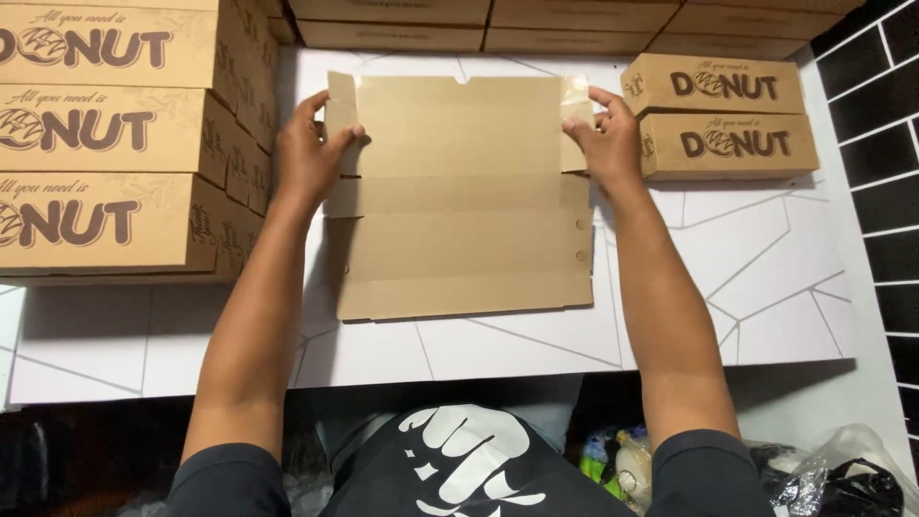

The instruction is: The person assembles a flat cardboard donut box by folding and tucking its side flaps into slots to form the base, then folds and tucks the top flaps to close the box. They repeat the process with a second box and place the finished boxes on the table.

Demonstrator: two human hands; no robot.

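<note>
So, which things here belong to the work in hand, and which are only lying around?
In hand:
- flat cardboard sheet
- left hand and right hand, holding its side flaps

Lying around:
- folded boxes stacked left
- two folded boxes right
- plastic bags below the table

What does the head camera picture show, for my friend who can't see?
A person's left hand and right hand grip the side flaps of a flat brown cardboard box blank on a white table, with stacked folded boxes on both sides.

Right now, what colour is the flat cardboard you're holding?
Plain light brown, unprinted on this side. The flat cardboard sheet shows best in the head view, the only one.
</note>
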